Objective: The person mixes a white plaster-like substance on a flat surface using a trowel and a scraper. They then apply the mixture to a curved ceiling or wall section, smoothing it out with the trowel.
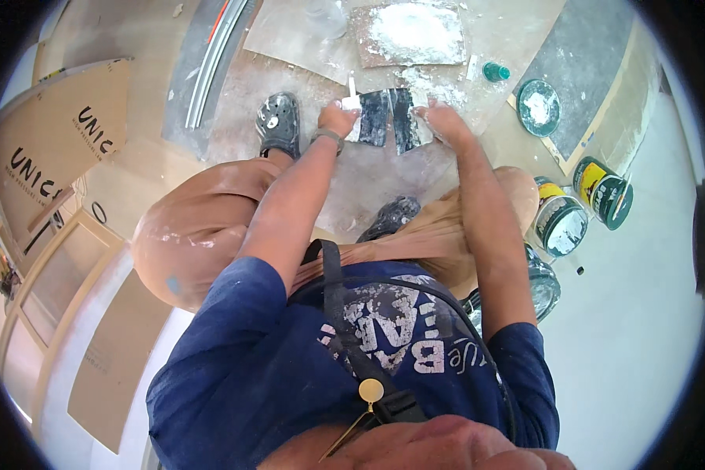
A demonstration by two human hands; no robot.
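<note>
My left hand (338,120) and my right hand (442,122) reach forward between my knees. Both are closed on the side edges of a dark, white-smeared sheet (374,119). A gap runs up its middle from the lower edge; I cannot tell whether the two halves still join at the top. Pale patches show along its outer sides beside my fingers. Just past my left hand is a small white strip (352,84). Beyond the sheet, a board (370,56) carries a heap of white powder (417,33), with more powder spilled toward my hands.
A small green container (496,72) and a round green lid (554,124) with white material lie to the right. Several dark tubs, including one smeared white (565,232), stand nearer my right knee. Long metal strips (205,74) and printed brown panels (102,102) are left.
</note>
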